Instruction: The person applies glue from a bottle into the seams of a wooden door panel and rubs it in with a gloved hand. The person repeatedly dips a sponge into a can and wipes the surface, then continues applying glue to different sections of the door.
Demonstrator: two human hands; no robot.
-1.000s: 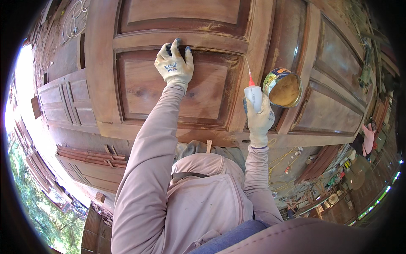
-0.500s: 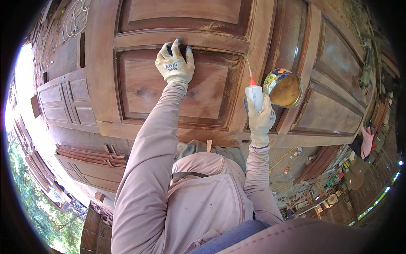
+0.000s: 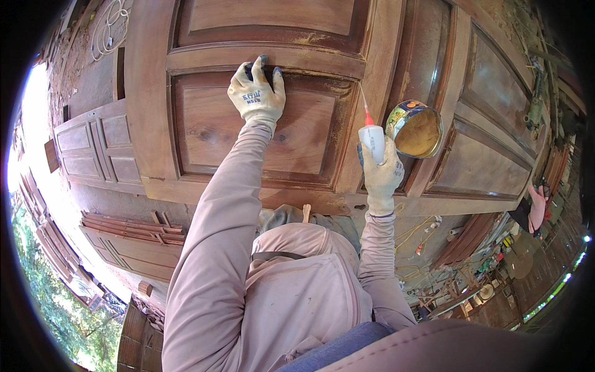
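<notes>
A brown wooden panel door (image 3: 266, 60) lies before me. My left hand (image 3: 257, 96), in a cream glove with blue fingertips, rests at the upper edge of one recessed panel (image 3: 248, 133). Its fingers are apart, and I see nothing held in them. My right hand (image 3: 382, 170), gloved alike, wraps round a white glue bottle (image 3: 373, 141) with a red cap. The bottle points away from me, its thin clear nozzle reaching the panel's far right corner. Just right of it a round tin (image 3: 416, 130) with brown powder inside sits tilted in view on the door.
Another panel door (image 3: 486, 146) adjoins on the right, and a smaller one (image 3: 99, 150) lies at the left. Stacked wooden strips (image 3: 133, 226) are at the lower left. Yellow cords (image 3: 409, 239) trail on the ground at the lower right. A coiled pale cable (image 3: 110, 34) lies at the far left.
</notes>
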